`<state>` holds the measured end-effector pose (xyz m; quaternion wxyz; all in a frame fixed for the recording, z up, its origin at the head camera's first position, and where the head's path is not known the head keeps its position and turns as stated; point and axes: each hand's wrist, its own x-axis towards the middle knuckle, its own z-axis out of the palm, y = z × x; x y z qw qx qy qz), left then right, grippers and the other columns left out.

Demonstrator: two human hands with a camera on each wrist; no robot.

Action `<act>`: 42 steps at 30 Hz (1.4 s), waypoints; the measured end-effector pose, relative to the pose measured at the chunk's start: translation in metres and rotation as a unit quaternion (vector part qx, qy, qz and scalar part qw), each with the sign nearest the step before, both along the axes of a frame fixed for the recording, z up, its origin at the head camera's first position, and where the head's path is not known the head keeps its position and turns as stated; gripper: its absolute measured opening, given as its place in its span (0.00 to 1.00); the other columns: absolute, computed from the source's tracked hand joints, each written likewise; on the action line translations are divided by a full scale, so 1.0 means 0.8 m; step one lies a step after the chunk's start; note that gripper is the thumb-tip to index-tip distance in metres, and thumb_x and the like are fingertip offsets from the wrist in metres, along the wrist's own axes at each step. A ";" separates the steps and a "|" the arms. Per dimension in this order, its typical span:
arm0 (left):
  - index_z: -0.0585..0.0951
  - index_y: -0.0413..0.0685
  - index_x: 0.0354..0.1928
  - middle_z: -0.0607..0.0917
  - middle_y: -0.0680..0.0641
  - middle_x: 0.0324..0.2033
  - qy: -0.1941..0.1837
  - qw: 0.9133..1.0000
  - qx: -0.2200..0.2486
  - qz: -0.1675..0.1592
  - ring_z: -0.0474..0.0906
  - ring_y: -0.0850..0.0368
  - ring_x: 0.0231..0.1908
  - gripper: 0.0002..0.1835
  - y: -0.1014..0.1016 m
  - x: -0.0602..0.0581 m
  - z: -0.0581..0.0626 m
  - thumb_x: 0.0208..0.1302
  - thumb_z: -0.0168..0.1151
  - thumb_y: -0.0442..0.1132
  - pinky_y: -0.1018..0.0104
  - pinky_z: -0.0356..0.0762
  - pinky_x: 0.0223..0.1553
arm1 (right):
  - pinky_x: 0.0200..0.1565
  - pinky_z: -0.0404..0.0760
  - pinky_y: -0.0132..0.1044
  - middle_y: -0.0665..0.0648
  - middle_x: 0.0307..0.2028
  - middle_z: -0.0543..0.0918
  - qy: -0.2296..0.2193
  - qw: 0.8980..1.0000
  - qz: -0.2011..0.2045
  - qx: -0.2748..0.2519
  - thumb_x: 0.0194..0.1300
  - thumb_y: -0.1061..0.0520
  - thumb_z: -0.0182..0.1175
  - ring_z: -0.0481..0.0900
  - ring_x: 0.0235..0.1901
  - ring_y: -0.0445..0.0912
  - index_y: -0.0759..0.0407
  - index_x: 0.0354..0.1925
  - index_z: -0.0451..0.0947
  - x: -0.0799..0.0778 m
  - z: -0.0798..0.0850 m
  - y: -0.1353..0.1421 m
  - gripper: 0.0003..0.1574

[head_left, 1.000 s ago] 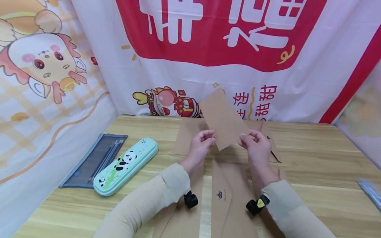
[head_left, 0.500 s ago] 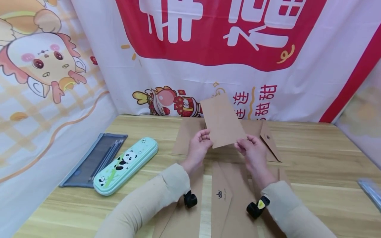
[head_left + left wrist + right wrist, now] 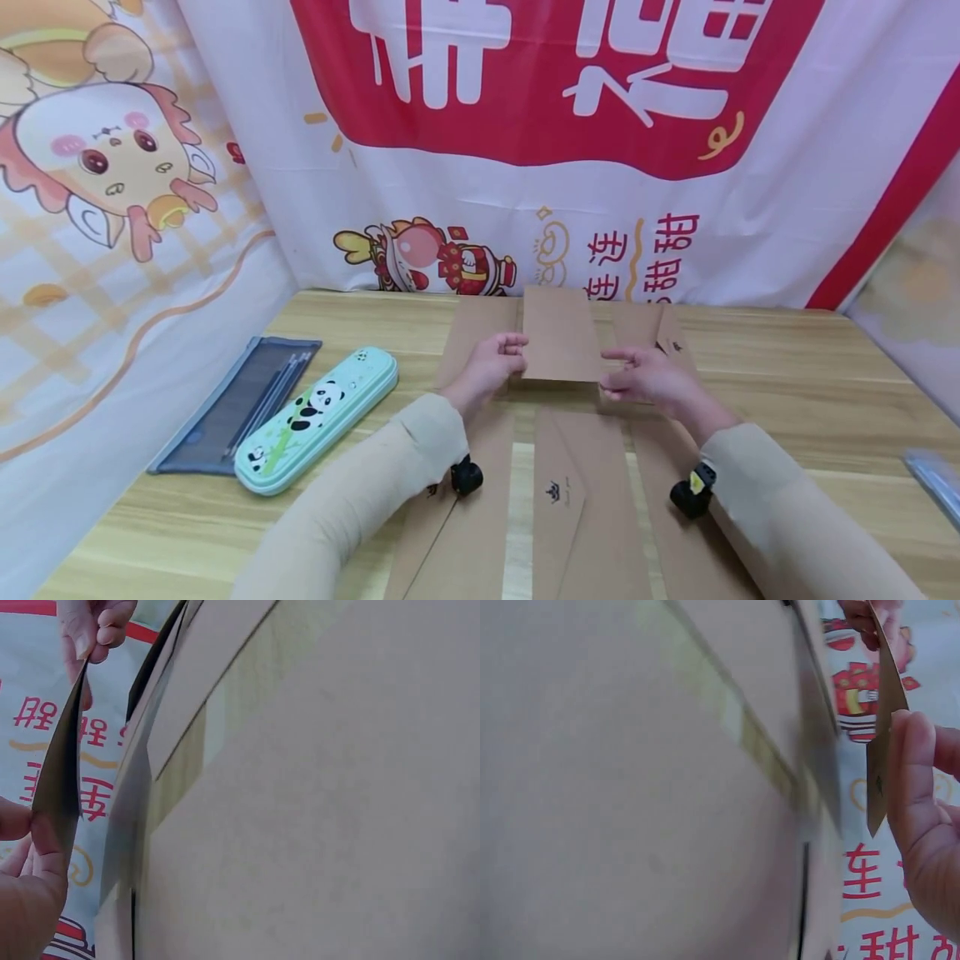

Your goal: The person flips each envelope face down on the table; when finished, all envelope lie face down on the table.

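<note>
In the head view, the brown envelope is just right of centre, its left edge pinched by the left hand, its right edge between the right hand's thumb and finger; level hands should keep it square. The left wrist view's upper left shows it nearly edge-on; gentle, even pinching should avoid creases. In the right wrist view, at right, fingers best stay near its edge.

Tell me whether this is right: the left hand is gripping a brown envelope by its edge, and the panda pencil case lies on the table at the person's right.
Not quite: the panda pencil case lies at the person's left, as the head view shows. The left hand is indeed gripping a brown envelope by its edge.
</note>
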<state>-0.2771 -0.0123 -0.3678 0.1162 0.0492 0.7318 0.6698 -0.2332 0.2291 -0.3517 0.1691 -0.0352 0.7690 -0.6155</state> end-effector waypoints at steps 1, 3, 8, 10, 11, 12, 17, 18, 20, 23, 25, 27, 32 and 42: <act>0.74 0.36 0.54 0.74 0.50 0.33 -0.003 1.000 -0.010 -0.006 0.70 0.60 0.33 0.23 0.001 0.000 -0.002 0.54 0.54 0.20 0.73 0.76 0.34 | 0.39 0.82 0.32 0.59 0.33 0.82 -0.008 1.000 0.006 0.003 0.61 0.69 0.55 0.81 0.32 0.43 0.73 0.67 0.49 -0.001 -0.002 0.001 0.40; 0.73 0.35 0.55 0.72 0.52 0.29 -0.008 0.999 -0.025 -0.019 0.68 0.61 0.30 0.24 0.003 -0.001 -0.005 0.53 0.53 0.20 0.74 0.73 0.31 | 0.38 0.82 0.31 0.58 0.32 0.82 -0.018 1.000 0.017 0.003 0.61 0.69 0.53 0.81 0.31 0.42 0.75 0.67 0.46 -0.002 -0.006 0.002 0.41; 0.70 0.33 0.57 0.73 0.50 0.31 -0.012 0.996 -0.070 -0.047 0.68 0.61 0.30 0.27 0.005 -0.003 -0.015 0.51 0.53 0.20 0.75 0.69 0.30 | 0.37 0.82 0.30 0.58 0.32 0.81 -0.031 0.999 0.016 -0.013 0.60 0.73 0.51 0.80 0.29 0.40 0.80 0.65 0.45 -0.006 -0.019 0.002 0.39; 0.71 0.34 0.57 0.77 0.46 0.37 -0.005 0.995 -0.091 -0.049 0.72 0.58 0.35 0.27 0.005 -0.002 -0.017 0.51 0.55 0.21 0.73 0.73 0.34 | 0.37 0.82 0.30 0.64 0.38 0.79 -0.034 0.999 0.006 -0.009 0.60 0.73 0.52 0.80 0.29 0.40 0.81 0.64 0.47 -0.008 -0.024 0.002 0.39; 0.71 0.34 0.57 0.78 0.43 0.41 0.000 0.994 -0.099 -0.049 0.73 0.56 0.39 0.27 0.005 -0.001 -0.018 0.51 0.56 0.22 0.72 0.75 0.37 | 0.37 0.82 0.30 0.68 0.42 0.77 -0.035 0.999 0.000 -0.006 0.60 0.73 0.53 0.80 0.28 0.40 0.81 0.64 0.47 -0.009 -0.026 0.002 0.38; 0.71 0.34 0.57 0.78 0.41 0.45 0.001 0.993 -0.106 -0.048 0.74 0.54 0.42 0.27 0.005 -0.001 -0.017 0.51 0.57 0.22 0.70 0.76 0.40 | 0.38 0.82 0.31 0.72 0.46 0.75 -0.037 0.999 -0.007 -0.003 0.60 0.73 0.53 0.80 0.28 0.40 0.82 0.64 0.48 -0.009 -0.028 0.001 0.38; 0.71 0.36 0.58 0.75 0.39 0.50 -0.008 0.992 -0.116 -0.046 0.73 0.52 0.45 0.26 0.002 0.004 -0.013 0.53 0.57 0.25 0.65 0.76 0.45 | 0.37 0.83 0.31 0.80 0.57 0.63 -0.049 0.998 -0.034 0.022 0.60 0.72 0.55 0.81 0.27 0.39 0.82 0.63 0.50 -0.010 -0.028 -0.005 0.38; 0.70 0.36 0.58 0.75 0.40 0.50 -0.010 0.992 -0.117 -0.046 0.73 0.52 0.45 0.26 0.001 0.005 -0.011 0.54 0.57 0.25 0.65 0.76 0.45 | 0.36 0.83 0.31 0.81 0.57 0.62 -0.051 0.998 -0.038 0.029 0.59 0.72 0.56 0.81 0.26 0.39 0.82 0.63 0.50 -0.010 -0.028 -0.006 0.38; 0.70 0.36 0.59 0.74 0.40 0.51 -0.009 0.992 -0.118 -0.049 0.72 0.52 0.45 0.25 0.000 0.008 -0.009 0.57 0.56 0.26 0.64 0.76 0.47 | 0.36 0.83 0.32 0.81 0.57 0.62 -0.053 0.997 -0.041 0.046 0.59 0.72 0.56 0.81 0.26 0.39 0.83 0.62 0.50 -0.010 -0.026 -0.009 0.38; 0.69 0.35 0.60 0.74 0.39 0.52 0.003 0.992 -0.117 -0.051 0.73 0.50 0.48 0.25 0.000 0.011 -0.006 0.57 0.56 0.27 0.62 0.75 0.50 | 0.36 0.83 0.34 0.80 0.56 0.65 -0.055 0.995 -0.041 0.079 0.58 0.72 0.57 0.82 0.26 0.40 0.83 0.61 0.52 -0.010 -0.023 -0.010 0.37; 0.69 0.33 0.59 0.75 0.37 0.52 0.015 0.992 -0.110 -0.053 0.73 0.48 0.50 0.25 0.001 0.013 -0.004 0.57 0.56 0.26 0.63 0.75 0.50 | 0.37 0.83 0.34 0.78 0.52 0.68 -0.051 0.994 -0.033 0.092 0.59 0.71 0.57 0.82 0.27 0.40 0.83 0.61 0.52 -0.009 -0.021 -0.007 0.37; 0.70 0.32 0.59 0.75 0.36 0.53 0.027 0.993 -0.103 -0.054 0.74 0.47 0.51 0.25 0.004 0.015 -0.002 0.56 0.55 0.26 0.63 0.76 0.51 | 0.36 0.83 0.34 0.75 0.49 0.72 -0.040 0.994 -0.028 0.102 0.59 0.70 0.57 0.81 0.27 0.40 0.82 0.61 0.53 -0.007 -0.018 -0.002 0.36; 0.71 0.32 0.57 0.76 0.34 0.53 0.054 0.993 -0.090 -0.053 0.74 0.45 0.52 0.22 0.019 0.021 0.008 0.58 0.54 0.25 0.62 0.75 0.53 | 0.38 0.82 0.31 0.73 0.48 0.76 0.003 0.996 -0.033 0.086 0.62 0.66 0.56 0.81 0.32 0.39 0.81 0.63 0.53 0.002 -0.008 0.023 0.36; 0.73 0.34 0.56 0.78 0.37 0.51 0.062 0.994 -0.065 -0.054 0.76 0.49 0.50 0.21 0.075 0.027 0.015 0.58 0.57 0.26 0.66 0.76 0.50 | 0.38 0.81 0.31 0.43 0.30 0.80 0.063 0.994 -0.060 0.066 0.67 0.61 0.50 0.79 0.32 0.35 0.82 0.61 0.52 0.021 0.007 0.087 0.34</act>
